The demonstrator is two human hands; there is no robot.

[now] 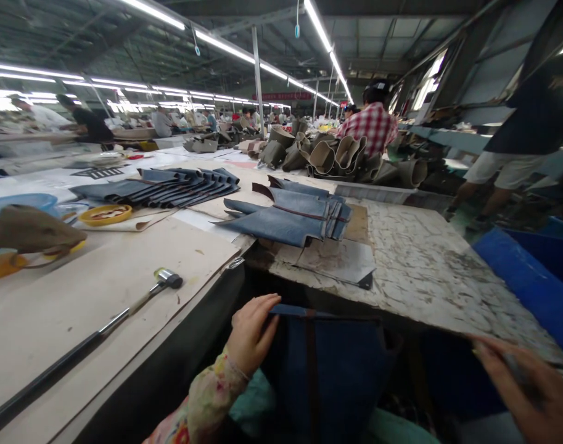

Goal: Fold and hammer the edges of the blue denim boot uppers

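My left hand (256,330) is closed on the top left edge of a dark blue leather-like piece (341,370). The piece hangs down in front of me in shadow, with a brown strip running down it. To the far right, my right hand (531,388) is curled round something greyish that is too dark and blurred to name. It is apart from the piece. Just beyond, on the table, lies a pile of similar blue pieces (293,213) with brown trim. Another fanned row of blue pieces (170,185) lies farther left.
A mallet (168,279) with a long dark handle lies on the pale left tabletop (100,277). Behind it are a yellow dish (105,214) and a brown piece (31,231). Rolled olive pieces (336,154) are heaped at the back. A blue bin (531,277) stands right; people are beyond.
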